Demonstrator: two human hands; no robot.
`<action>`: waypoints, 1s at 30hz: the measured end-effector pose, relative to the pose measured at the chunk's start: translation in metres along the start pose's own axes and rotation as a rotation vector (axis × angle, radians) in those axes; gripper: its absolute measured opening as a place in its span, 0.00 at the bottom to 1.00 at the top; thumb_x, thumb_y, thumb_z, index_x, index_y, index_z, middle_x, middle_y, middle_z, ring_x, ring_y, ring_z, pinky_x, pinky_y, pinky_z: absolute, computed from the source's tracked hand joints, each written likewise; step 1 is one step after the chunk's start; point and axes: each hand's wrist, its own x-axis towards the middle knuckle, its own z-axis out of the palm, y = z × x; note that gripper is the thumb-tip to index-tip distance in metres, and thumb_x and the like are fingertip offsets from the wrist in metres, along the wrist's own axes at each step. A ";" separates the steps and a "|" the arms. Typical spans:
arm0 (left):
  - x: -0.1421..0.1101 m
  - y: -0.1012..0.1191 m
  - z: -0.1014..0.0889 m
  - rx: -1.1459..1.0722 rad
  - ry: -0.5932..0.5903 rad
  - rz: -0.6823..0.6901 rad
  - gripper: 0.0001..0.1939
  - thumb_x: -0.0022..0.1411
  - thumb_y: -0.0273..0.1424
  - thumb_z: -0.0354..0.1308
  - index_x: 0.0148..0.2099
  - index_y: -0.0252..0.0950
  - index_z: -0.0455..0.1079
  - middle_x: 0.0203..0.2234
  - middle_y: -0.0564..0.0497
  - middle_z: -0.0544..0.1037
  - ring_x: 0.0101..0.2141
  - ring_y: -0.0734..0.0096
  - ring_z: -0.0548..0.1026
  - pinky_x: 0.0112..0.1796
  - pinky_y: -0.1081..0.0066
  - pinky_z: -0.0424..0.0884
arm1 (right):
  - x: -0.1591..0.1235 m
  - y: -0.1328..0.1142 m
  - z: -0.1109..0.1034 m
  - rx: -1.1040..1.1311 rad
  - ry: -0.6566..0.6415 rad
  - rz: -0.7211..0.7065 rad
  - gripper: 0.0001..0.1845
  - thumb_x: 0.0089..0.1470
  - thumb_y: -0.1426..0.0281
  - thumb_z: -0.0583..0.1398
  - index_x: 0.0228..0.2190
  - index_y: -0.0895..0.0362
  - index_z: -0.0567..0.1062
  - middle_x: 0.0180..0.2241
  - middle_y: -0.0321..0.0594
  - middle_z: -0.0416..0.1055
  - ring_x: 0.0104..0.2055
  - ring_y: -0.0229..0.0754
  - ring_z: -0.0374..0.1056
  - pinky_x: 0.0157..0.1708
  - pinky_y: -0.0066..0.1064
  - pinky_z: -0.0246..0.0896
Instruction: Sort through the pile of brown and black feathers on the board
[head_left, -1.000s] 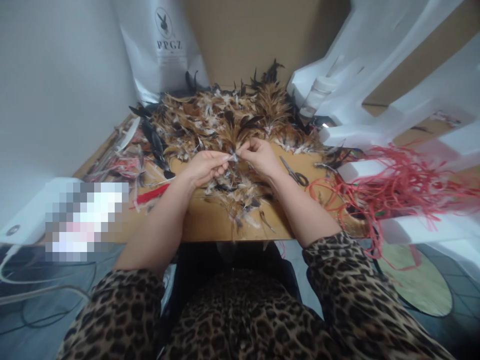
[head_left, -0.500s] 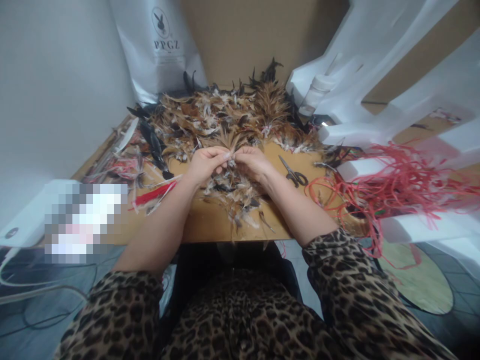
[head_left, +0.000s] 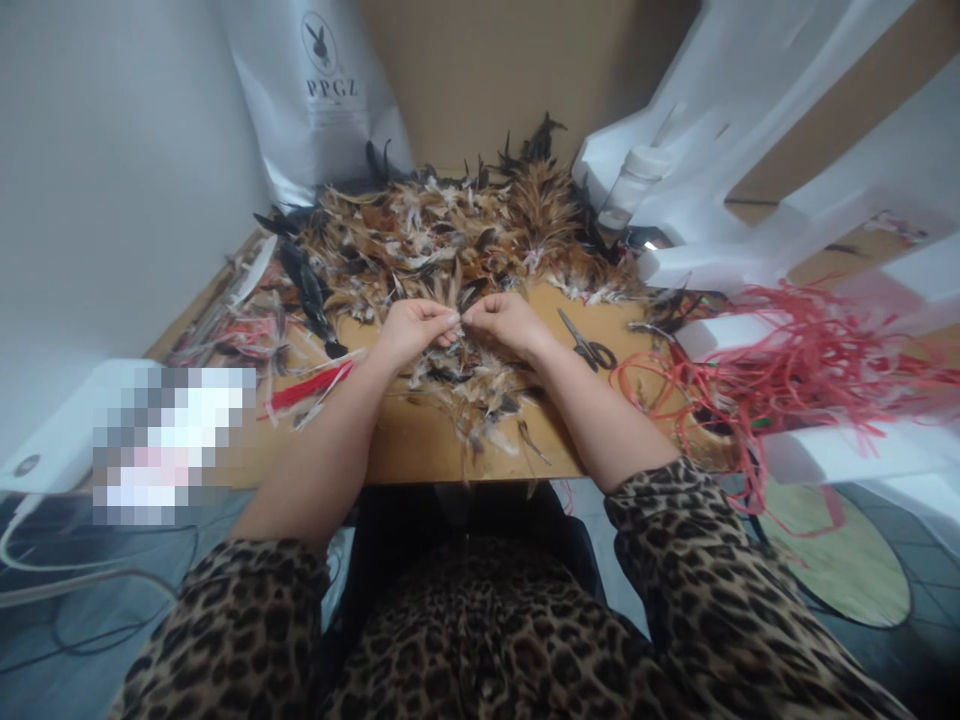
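Small bunch of feathers [head_left: 453, 288], brown and dark, is at the centre of the frame, tips toward the top, base between the two hands. Left hand [head_left: 412, 328] is closed in a pinch, thumb and forefinger gripping that base. Right hand [head_left: 508, 322] is likewise pinched, fingertips at the same base from the right; whether they take quill alone or also a fine tie is too small to tell.

Directly below the hands, loose feathers [head_left: 480, 392] lie scattered on the brown table [head_left: 420, 455]. Above the hands, a broad feather pile [head_left: 405, 235] spans the upper middle, brown and white with dark plumes at its edges. Scissors [head_left: 589, 343], dark-handled, lie right of the right hand, blades toward the upper left. Red strip [head_left: 311, 388] lies left of the left forearm.

Red string tangle [head_left: 810, 365] occupies the right of the frame, draped over white pieces. Clear bottle [head_left: 636, 190], white-capped, leans at upper right. Silver bag [head_left: 330, 135], lettered PPGZ, stands at upper left. White box [head_left: 71, 425] sits at the left edge, with a cable running below it. Leopard-print sleeves [head_left: 232, 600] cover the upper arms.
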 end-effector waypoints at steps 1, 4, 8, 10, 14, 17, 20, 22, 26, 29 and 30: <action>0.001 -0.001 0.000 -0.014 0.008 -0.014 0.13 0.43 0.32 0.67 0.28 0.27 0.73 0.17 0.49 0.75 0.18 0.77 0.72 0.22 0.77 0.68 | 0.000 0.000 -0.001 -0.047 -0.002 -0.024 0.12 0.37 0.65 0.65 0.20 0.62 0.72 0.13 0.30 0.62 0.15 0.27 0.51 0.16 0.22 0.44; 0.001 -0.004 -0.001 -0.033 0.030 -0.049 0.14 0.40 0.30 0.68 0.30 0.26 0.73 0.17 0.49 0.75 0.18 0.77 0.72 0.24 0.77 0.69 | -0.002 -0.002 -0.003 -0.146 0.003 -0.066 0.14 0.37 0.63 0.65 0.21 0.62 0.72 0.15 0.30 0.62 0.17 0.27 0.51 0.17 0.23 0.45; 0.000 -0.002 -0.001 -0.013 0.048 -0.069 0.14 0.40 0.28 0.68 0.31 0.26 0.73 0.16 0.49 0.75 0.17 0.78 0.71 0.23 0.77 0.69 | -0.003 -0.004 -0.001 -0.218 0.009 -0.109 0.16 0.39 0.60 0.63 0.21 0.63 0.72 0.15 0.30 0.60 0.18 0.28 0.50 0.19 0.23 0.45; 0.000 0.000 0.000 -0.003 0.044 -0.073 0.13 0.40 0.28 0.67 0.31 0.26 0.74 0.16 0.49 0.75 0.17 0.78 0.71 0.23 0.77 0.68 | -0.004 -0.004 0.000 -0.241 0.003 -0.135 0.17 0.41 0.59 0.62 0.20 0.62 0.72 0.15 0.30 0.60 0.19 0.28 0.50 0.20 0.24 0.45; -0.002 0.004 0.003 0.050 0.054 -0.095 0.11 0.39 0.25 0.66 0.29 0.27 0.74 0.15 0.50 0.74 0.17 0.77 0.70 0.22 0.76 0.67 | -0.004 -0.003 0.002 -0.282 0.025 -0.176 0.16 0.42 0.59 0.61 0.20 0.62 0.72 0.16 0.32 0.61 0.20 0.29 0.51 0.21 0.24 0.46; -0.003 0.004 0.006 0.128 0.069 -0.084 0.09 0.39 0.24 0.66 0.28 0.28 0.74 0.13 0.52 0.72 0.15 0.79 0.67 0.20 0.77 0.64 | -0.003 -0.001 0.005 -0.330 0.060 -0.205 0.15 0.42 0.60 0.61 0.21 0.62 0.72 0.17 0.33 0.63 0.21 0.30 0.53 0.21 0.24 0.47; -0.003 0.001 0.005 0.212 0.092 -0.029 0.08 0.39 0.25 0.66 0.27 0.29 0.74 0.12 0.54 0.70 0.13 0.80 0.65 0.17 0.79 0.60 | -0.003 -0.001 0.009 -0.357 0.067 -0.246 0.15 0.43 0.61 0.60 0.21 0.62 0.73 0.19 0.34 0.65 0.22 0.31 0.55 0.23 0.24 0.49; -0.002 -0.001 0.002 0.237 0.096 0.000 0.07 0.40 0.27 0.66 0.26 0.30 0.74 0.12 0.54 0.71 0.13 0.80 0.64 0.17 0.79 0.59 | -0.003 -0.002 0.011 -0.316 0.066 -0.256 0.15 0.43 0.61 0.61 0.22 0.62 0.73 0.19 0.35 0.67 0.22 0.31 0.56 0.23 0.24 0.50; -0.002 0.002 -0.002 0.212 0.058 -0.033 0.09 0.41 0.30 0.66 0.26 0.29 0.74 0.13 0.52 0.72 0.15 0.79 0.67 0.19 0.78 0.63 | -0.002 -0.005 0.004 -0.163 0.061 -0.289 0.13 0.45 0.63 0.60 0.26 0.62 0.75 0.24 0.37 0.70 0.25 0.32 0.60 0.28 0.25 0.55; -0.003 0.007 -0.003 0.173 0.036 -0.054 0.10 0.40 0.31 0.67 0.26 0.29 0.74 0.14 0.50 0.73 0.15 0.79 0.68 0.20 0.77 0.65 | -0.003 -0.007 -0.006 -0.149 0.025 -0.336 0.10 0.43 0.67 0.61 0.29 0.61 0.76 0.28 0.37 0.72 0.29 0.34 0.63 0.33 0.26 0.58; -0.003 0.008 -0.003 0.162 0.031 -0.057 0.11 0.40 0.31 0.68 0.26 0.29 0.74 0.14 0.50 0.73 0.15 0.79 0.68 0.20 0.77 0.65 | -0.003 -0.008 -0.008 -0.173 0.004 -0.346 0.10 0.43 0.68 0.61 0.29 0.60 0.76 0.28 0.37 0.72 0.30 0.34 0.64 0.34 0.27 0.58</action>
